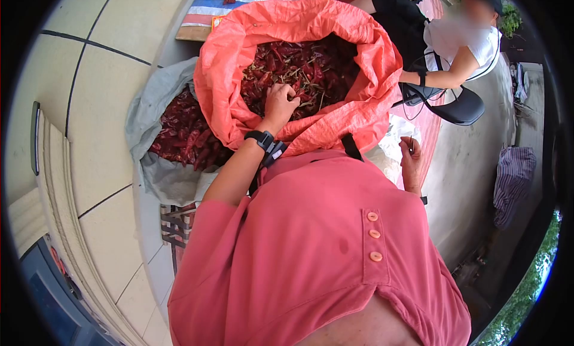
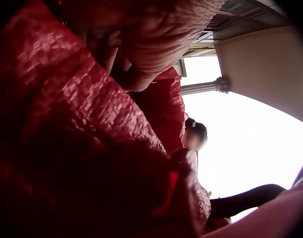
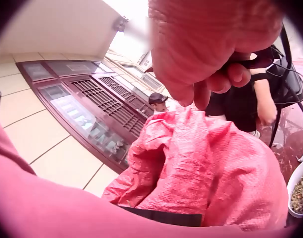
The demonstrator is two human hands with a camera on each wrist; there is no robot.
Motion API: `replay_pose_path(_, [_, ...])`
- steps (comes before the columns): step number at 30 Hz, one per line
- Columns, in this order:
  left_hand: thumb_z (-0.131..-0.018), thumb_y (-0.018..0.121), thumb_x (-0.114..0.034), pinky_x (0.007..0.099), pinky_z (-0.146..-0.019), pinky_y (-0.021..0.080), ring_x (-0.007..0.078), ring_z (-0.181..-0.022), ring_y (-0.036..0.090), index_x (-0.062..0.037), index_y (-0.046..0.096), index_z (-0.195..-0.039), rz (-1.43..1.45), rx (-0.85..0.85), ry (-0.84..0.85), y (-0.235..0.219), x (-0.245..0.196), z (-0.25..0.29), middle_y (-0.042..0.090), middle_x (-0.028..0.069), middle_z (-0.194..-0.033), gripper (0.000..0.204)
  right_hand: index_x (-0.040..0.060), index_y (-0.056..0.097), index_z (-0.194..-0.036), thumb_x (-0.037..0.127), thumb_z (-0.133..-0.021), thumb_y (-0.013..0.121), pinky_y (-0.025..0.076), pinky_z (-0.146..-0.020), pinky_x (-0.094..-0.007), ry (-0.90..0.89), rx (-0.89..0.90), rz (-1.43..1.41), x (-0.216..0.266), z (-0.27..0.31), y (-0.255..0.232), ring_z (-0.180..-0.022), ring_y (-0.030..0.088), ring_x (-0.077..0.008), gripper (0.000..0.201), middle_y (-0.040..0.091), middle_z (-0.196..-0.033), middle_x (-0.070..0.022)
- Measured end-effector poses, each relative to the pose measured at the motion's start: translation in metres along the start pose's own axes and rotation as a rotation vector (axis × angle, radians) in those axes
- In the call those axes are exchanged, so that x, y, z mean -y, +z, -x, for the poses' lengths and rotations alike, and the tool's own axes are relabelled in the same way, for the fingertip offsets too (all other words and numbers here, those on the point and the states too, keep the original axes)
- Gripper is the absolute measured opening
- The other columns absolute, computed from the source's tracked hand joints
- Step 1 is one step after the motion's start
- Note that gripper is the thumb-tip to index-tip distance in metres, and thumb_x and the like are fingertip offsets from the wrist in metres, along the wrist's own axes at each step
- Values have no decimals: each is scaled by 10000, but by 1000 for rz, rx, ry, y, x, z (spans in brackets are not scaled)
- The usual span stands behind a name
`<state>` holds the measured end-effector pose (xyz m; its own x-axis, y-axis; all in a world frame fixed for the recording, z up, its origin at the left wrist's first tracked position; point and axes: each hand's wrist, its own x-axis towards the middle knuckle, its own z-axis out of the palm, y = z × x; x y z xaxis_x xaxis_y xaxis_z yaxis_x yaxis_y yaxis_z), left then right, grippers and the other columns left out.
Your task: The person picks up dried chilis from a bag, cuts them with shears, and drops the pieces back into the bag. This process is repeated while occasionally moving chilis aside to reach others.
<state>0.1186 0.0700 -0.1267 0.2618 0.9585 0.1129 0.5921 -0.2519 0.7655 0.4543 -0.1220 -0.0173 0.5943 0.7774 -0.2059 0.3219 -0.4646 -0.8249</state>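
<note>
A large pink-red woven sack (image 1: 224,53), its rim rolled down, is filled with dried red chillies (image 1: 326,68) and loose pale stems. My left hand (image 1: 280,109) reaches over the near rim, with curled fingertips in among the chillies. Its palm side shows dimly above the sack wall (image 2: 87,99) in the left wrist view; I cannot tell whether it holds a chilli. To the right of the sack, my right hand (image 1: 411,165) pinches a dark red dried chilli (image 3: 263,60) between thumb and fingers. In the right wrist view this hand hangs above the sack's outer side (image 3: 191,168).
A grey-white sack (image 1: 139,125) of dark red chillies leans at the left. A white bag (image 1: 397,131) lies below my right hand. At the right a person (image 1: 460,53) sits by a black chair (image 1: 460,109). A white tub (image 3: 295,191) holds pale stems.
</note>
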Motion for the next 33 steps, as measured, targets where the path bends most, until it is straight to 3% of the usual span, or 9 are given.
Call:
replay_pose_path(3, [-777, 682, -95, 366, -856, 464, 286, -991, 607, -26, 480, -822, 283, -11, 32, -29, -43, -5, 633, 128, -928, 217, 36, 643, -1030, 109, -894, 636, 306, -491, -168, -154, 121, -163, 64, -15, 10, -622, 430, 7, 155, 619, -882, 51])
replay_pose_path(8, [-787, 688, -26, 320, -839, 474, 205, -970, 630, -30, 474, -847, 517, 4, 101, -62, -99, -8, 619, 93, -930, 222, 24, 619, -1081, 85, -872, 660, 409, -652, -179, -224, 592, -153, 181, -18, 49, -733, 496, -23, 222, 594, -881, 36])
replay_pose_path(11, [-744, 752, -93, 343, -766, 486, 259, -858, 620, -28, 487, -867, 418, -78, 223, -86, -137, -5, 592, 112, -849, 300, 24, 600, -1126, 97, -874, 667, 422, -711, -183, -230, 767, -316, 208, -18, 86, -806, 527, -33, 271, 596, -925, 21])
replay_pose_path(13, [-718, 787, -121, 355, -766, 485, 272, -847, 610, -31, 502, -893, 409, -78, 176, -90, -144, -2, 602, 111, -883, 346, 30, 620, -1106, 127, -881, 669, 427, -621, -184, -195, 801, -444, 217, -13, 106, -698, 524, -41, 250, 612, -881, 19])
replay_pose_path(18, [-749, 762, -156, 380, -745, 494, 308, -848, 616, -25, 537, -905, 364, -221, 173, -102, -158, 7, 622, 135, -895, 304, 35, 642, -999, 98, -867, 677, 445, -616, -208, -219, 840, -386, 214, -16, 119, -667, 526, -74, 150, 613, -862, 6])
replay_pose_path(22, [-827, 698, -111, 340, -693, 507, 224, -780, 647, -14, 587, -1015, 77, -245, 290, -96, -153, 10, 647, 117, -903, 239, 23, 621, -932, 38, -857, 660, 465, -649, -243, -830, 665, -235, 216, -14, 127, -745, 558, -105, 86, 603, -868, -14])
replay_pose_path(24, [-835, 680, -99, 336, -670, 495, 226, -754, 639, -3, 591, -973, 197, -162, 166, -95, -157, 14, 637, 125, -875, 190, 18, 609, -915, 15, -856, 648, 472, -663, -259, -1159, 548, -30, 223, -6, 123, -787, 571, -117, 71, 600, -875, -26])
replay_pose_path(27, [-836, 667, -79, 326, -634, 475, 227, -702, 617, 8, 583, -919, 328, -105, 120, -91, -161, 18, 608, 125, -820, 147, 14, 595, -911, 7, -880, 620, 483, -685, -256, -835, 642, -153, 218, -1, 116, -806, 589, -119, 41, 605, -849, -23])
replay_pose_path(33, [-814, 684, -61, 315, -609, 460, 203, -686, 584, -25, 616, -912, 259, -128, 311, -96, -171, 21, 548, 90, -748, 125, 85, 575, -919, 182, -928, 601, 277, -409, -204, 57, 1036, -717, 215, -11, 99, -432, 343, -42, 100, 558, -683, 9])
